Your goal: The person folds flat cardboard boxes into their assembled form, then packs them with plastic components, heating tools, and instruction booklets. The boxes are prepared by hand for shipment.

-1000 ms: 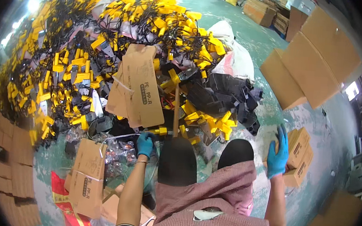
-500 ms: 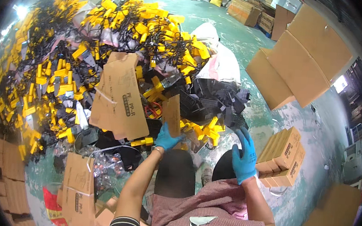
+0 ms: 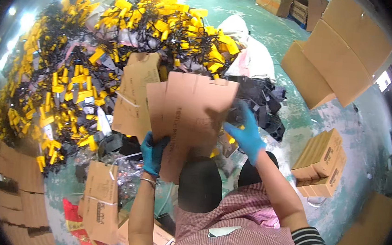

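In front of my knees, my blue-gloved left hand (image 3: 153, 154) grips the left edge of a flattened cardboard carton (image 3: 192, 108), its thumb on the face towards me. The carton stands nearly upright, with its flaps at the top. My right hand (image 3: 247, 132), gloved in blue too, is beside the carton's right edge, fingers spread and slightly blurred. Whether its thumb touches the cardboard I cannot tell. Just behind on the left leans a strapped bundle of flat cartons (image 3: 132, 100). The carton partly hides yellow tool-like parts (image 3: 228, 146) beyond it.
A big heap of yellow tools with black cords (image 3: 78, 82) fills the left and far side. Black plastic parts (image 3: 265, 103) and a white sack (image 3: 257, 60) lie beyond my right hand. Small folded boxes (image 3: 321, 157) stand at right; large cartons (image 3: 337, 55) behind. Another strapped bundle (image 3: 101, 198) stands front left.
The carton has come up, with its broad face now turned towards me in my left hand. My right hand has moved up and left from beside my knee towards the carton's edge.
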The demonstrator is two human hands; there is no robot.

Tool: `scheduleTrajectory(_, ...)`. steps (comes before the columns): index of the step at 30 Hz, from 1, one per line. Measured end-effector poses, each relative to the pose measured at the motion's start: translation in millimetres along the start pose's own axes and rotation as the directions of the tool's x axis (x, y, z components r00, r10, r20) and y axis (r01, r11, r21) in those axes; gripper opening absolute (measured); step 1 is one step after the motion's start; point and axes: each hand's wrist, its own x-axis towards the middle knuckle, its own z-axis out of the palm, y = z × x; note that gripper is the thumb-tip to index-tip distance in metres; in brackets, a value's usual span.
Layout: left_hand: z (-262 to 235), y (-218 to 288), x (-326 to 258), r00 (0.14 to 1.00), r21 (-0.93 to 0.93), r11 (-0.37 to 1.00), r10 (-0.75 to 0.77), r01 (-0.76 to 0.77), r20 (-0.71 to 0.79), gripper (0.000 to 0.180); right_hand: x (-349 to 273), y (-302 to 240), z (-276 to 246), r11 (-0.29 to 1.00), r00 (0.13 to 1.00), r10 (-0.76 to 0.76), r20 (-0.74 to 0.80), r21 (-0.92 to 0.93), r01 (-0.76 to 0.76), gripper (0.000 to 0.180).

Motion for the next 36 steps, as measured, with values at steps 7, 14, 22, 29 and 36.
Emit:
scheduleTrajectory(7, -44, 78, 47, 0.996, 0.077, 0.993, 0.088, -0.088, 0.004, 0.027, 39, -18, 47, 0.769, 0.963, 0.242, 0.12, 0.582, -0.265, 0.023)
scheduleTrajectory(14, -92, 140, 114, 0.827, 0.713, 0.666, 0.516, -0.222, -0.224, 0.059, 15, -32, 0, 0.812, 0.98, 0.168, -0.107, 0.578, -0.076, 0.022)
scheduleTrajectory(22, 78, 102, -49, 0.99, -0.071, 0.988, 0.138, -0.136, 0.028, 0.042, -72, -71, -34, 0.839, 0.848, -0.133, 0.513, 0.514, -0.179, 0.043)
scheduleTrajectory(29, 61, 106, -112, 0.995, -0.049, 0.997, -0.058, 0.062, 0.078, 0.051, -115, -58, -33, 0.785, 0.822, -0.22, 0.525, 0.596, -0.171, 0.049)
scheduleTrajectory(36, 64, 146, -151, 0.914, -0.048, 0.999, 0.015, 0.005, 0.406, 0.064, -111, -53, -63, 0.641, 0.82, -0.023, 0.572, 0.638, -0.427, 0.061)
